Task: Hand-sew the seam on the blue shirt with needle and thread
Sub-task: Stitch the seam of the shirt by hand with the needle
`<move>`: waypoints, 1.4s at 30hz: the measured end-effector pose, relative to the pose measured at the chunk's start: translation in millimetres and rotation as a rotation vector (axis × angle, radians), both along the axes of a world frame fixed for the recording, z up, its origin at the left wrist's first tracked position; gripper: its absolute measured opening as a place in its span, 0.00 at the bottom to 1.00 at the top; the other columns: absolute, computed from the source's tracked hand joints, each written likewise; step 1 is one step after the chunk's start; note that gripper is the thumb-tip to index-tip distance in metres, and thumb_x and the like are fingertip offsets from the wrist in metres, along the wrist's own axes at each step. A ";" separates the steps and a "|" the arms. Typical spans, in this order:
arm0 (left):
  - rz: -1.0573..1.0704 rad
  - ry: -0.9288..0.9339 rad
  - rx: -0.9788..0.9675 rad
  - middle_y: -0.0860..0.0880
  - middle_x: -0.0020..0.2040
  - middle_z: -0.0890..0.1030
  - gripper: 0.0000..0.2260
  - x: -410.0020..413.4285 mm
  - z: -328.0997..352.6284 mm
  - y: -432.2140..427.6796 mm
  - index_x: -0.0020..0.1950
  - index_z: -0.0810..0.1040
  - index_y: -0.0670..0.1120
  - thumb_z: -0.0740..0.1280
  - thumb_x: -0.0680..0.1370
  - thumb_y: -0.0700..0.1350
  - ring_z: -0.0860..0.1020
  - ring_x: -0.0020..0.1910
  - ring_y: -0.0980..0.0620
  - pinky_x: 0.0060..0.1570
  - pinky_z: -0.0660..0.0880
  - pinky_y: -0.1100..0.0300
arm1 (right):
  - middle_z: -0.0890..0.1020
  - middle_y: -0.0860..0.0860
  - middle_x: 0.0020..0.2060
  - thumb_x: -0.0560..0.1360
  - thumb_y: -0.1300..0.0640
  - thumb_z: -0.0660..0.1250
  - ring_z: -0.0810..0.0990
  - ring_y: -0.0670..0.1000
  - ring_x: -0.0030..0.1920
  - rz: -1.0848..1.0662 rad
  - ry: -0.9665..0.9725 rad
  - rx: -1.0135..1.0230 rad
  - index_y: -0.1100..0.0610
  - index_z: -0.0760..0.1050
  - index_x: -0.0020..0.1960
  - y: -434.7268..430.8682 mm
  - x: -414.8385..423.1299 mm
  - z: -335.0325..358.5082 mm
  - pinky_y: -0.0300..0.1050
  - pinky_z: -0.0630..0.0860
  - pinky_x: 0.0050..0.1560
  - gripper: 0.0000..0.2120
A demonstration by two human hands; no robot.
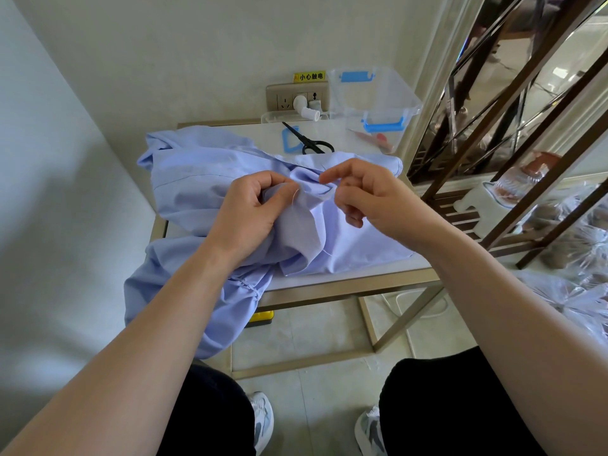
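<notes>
- Our blue shirt (197,179) lies crumpled across the small table (345,284), and one part of it spills over the front left edge and hangs toward the floor
- Our left hand (253,209) grips a bunched fold of the shirt near the middle of the table, fingers curled round the cloth and thumb pressed on top
- A thin white thread (296,196) runs down over the fold just beside the left thumb
- Our right hand (362,195) sits just to the right of the left one; forefinger and thumb pinch the raised ridge of the same fold, and the other fingers curl under the palm
- We cannot tell whether a needle sits between those fingertips; it is too small to make out
- The stretch of shirt between the two hands is gathered into a short ridge, touching both
- Behind the shirt, black scissors (309,143) lie flat on the tabletop, well apart from our hands
- A clear plastic box (378,93) with blue latches stands at the back right corner, beside a wall socket (286,99)
</notes>
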State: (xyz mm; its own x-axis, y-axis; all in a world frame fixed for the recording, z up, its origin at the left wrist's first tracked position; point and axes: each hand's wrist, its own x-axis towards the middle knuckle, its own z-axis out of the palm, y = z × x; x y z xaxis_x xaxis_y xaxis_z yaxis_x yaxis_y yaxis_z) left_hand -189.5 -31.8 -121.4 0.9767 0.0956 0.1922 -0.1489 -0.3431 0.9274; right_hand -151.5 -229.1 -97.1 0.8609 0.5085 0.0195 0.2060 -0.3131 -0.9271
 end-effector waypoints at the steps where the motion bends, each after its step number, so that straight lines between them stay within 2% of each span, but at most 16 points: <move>1: -0.003 -0.002 -0.001 0.54 0.40 0.80 0.07 -0.1 0.1 -0.3 0.44 0.80 0.50 0.66 0.80 0.42 0.74 0.38 0.62 0.42 0.72 0.68 | 0.81 0.51 0.33 0.80 0.67 0.60 0.72 0.48 0.31 -0.027 -0.016 0.013 0.61 0.73 0.60 -0.6 1.8 -0.5 0.40 0.74 0.38 0.10; 3: -0.010 -0.003 0.002 0.54 0.40 0.80 0.07 -0.2 0.2 -0.4 0.44 0.80 0.49 0.66 0.80 0.42 0.74 0.38 0.63 0.42 0.72 0.69 | 0.86 0.51 0.39 0.80 0.65 0.64 0.77 0.49 0.32 -0.055 0.008 0.078 0.61 0.73 0.58 -0.6 3.4 -1.2 0.41 0.79 0.42 0.07; 5: -0.021 -0.007 0.018 0.54 0.40 0.80 0.06 -0.6 0.5 0.2 0.45 0.80 0.48 0.66 0.80 0.42 0.74 0.38 0.63 0.41 0.71 0.70 | 0.87 0.53 0.41 0.79 0.63 0.66 0.80 0.49 0.33 -0.073 0.069 0.189 0.60 0.75 0.50 0.5 3.5 -1.3 0.40 0.79 0.40 0.01; 8: -0.048 -0.007 0.028 0.53 0.41 0.80 0.05 -0.3 0.6 1.2 0.46 0.81 0.46 0.67 0.80 0.42 0.75 0.39 0.62 0.42 0.72 0.68 | 0.84 0.58 0.53 0.78 0.60 0.67 0.82 0.50 0.38 -0.036 0.208 0.311 0.59 0.77 0.47 5.9 3.1 -2.1 0.38 0.73 0.32 0.03; 10: -0.070 -0.011 0.040 0.50 0.43 0.82 0.05 -0.4 0.3 1.7 0.47 0.82 0.45 0.67 0.80 0.42 0.75 0.41 0.60 0.43 0.72 0.66 | 0.81 0.57 0.60 0.77 0.58 0.66 0.83 0.51 0.41 0.041 0.294 0.341 0.54 0.81 0.42 9.3 3.2 -4.6 0.37 0.70 0.29 0.07; 12: -0.092 -0.018 0.052 0.49 0.45 0.82 0.04 -0.5 -0.4 2.8 0.48 0.82 0.46 0.67 0.80 0.43 0.76 0.42 0.59 0.44 0.73 0.66 | 0.82 0.55 0.58 0.76 0.59 0.63 0.83 0.52 0.42 0.109 0.356 0.355 0.54 0.79 0.37 11.1 4.1 -7.2 0.37 0.71 0.29 0.11; 16: -0.098 -0.020 0.083 0.53 0.41 0.81 0.05 -2.5 0.0 4.3 0.47 0.82 0.44 0.67 0.80 0.43 0.75 0.40 0.61 0.41 0.71 0.70 | 0.82 0.56 0.40 0.74 0.61 0.63 0.84 0.53 0.44 0.159 0.363 0.354 0.59 0.75 0.39 9.4 8.4 -11.1 0.37 0.76 0.35 0.06; 19: -0.085 -0.014 0.066 0.58 0.37 0.80 0.05 -3.7 2.1 5.3 0.44 0.81 0.46 0.68 0.79 0.42 0.74 0.37 0.64 0.40 0.70 0.72 | 0.82 0.64 0.43 0.72 0.63 0.63 0.84 0.54 0.44 0.134 0.324 0.352 0.62 0.73 0.40 5.7 12.0 -12.1 0.39 0.79 0.42 0.03; 25: -0.069 0.010 0.073 0.63 0.31 0.78 0.07 -5.9 2.9 6.1 0.41 0.80 0.51 0.68 0.79 0.44 0.73 0.33 0.64 0.36 0.68 0.73 | 0.80 0.62 0.44 0.70 0.65 0.64 0.84 0.54 0.43 0.149 0.316 0.327 0.61 0.71 0.38 -0.6 14.6 -13.4 0.42 0.79 0.48 0.03; 28: -0.058 -0.008 0.076 0.62 0.30 0.78 0.08 -6.6 4.7 5.6 0.40 0.79 0.51 0.68 0.79 0.43 0.72 0.32 0.63 0.35 0.68 0.72 | 0.81 0.59 0.43 0.69 0.66 0.64 0.84 0.54 0.44 0.161 0.293 0.283 0.61 0.72 0.39 -2.0 15.9 -14.2 0.41 0.79 0.48 0.02; 32: -0.064 -0.019 0.078 0.62 0.27 0.75 0.11 -7.6 7.0 4.4 0.36 0.77 0.52 0.69 0.79 0.43 0.71 0.29 0.62 0.33 0.66 0.73 | 0.82 0.61 0.45 0.69 0.67 0.64 0.84 0.54 0.45 0.175 0.266 0.234 0.62 0.72 0.39 -3.3 16.7 -14.2 0.41 0.79 0.49 0.02; 42: -0.072 -0.038 0.051 0.58 0.27 0.73 0.13 -7.5 5.5 5.2 0.34 0.77 0.54 0.69 0.78 0.44 0.68 0.29 0.60 0.33 0.67 0.70 | 0.81 0.63 0.47 0.70 0.68 0.65 0.84 0.54 0.46 0.167 0.247 0.205 0.61 0.71 0.37 -4.6 15.9 -13.3 0.40 0.79 0.50 0.05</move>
State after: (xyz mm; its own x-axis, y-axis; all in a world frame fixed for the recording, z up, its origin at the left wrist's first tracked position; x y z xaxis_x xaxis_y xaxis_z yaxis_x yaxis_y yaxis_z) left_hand -196.9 -26.6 -115.9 0.9726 0.0143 0.2321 -0.2097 -0.3772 0.9021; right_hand -135.6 -233.8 -110.4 0.7580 0.6492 -0.0630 0.0003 -0.0969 -0.9953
